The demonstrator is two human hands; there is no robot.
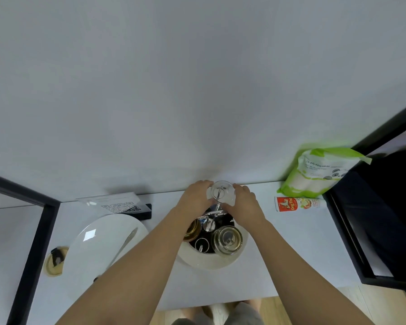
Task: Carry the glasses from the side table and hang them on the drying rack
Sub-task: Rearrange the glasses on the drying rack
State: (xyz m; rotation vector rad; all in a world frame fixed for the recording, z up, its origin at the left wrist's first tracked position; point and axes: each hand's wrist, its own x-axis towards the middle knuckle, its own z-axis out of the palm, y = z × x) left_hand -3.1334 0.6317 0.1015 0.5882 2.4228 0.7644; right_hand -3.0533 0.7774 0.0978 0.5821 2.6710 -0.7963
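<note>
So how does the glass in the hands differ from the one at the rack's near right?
The held glass is gripped by both hands, left and right, at the rack's far side; the near-right glass sits untouched. The held glass looks clearer; the near-right one looks faintly yellowish. Both are transparent, each with a rack peg showing through.

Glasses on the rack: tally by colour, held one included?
Clear: 2, one held over a peg by the left hand and right hand, one hung front right
Amber: 1, partly behind the left arm
Total: 3
</note>
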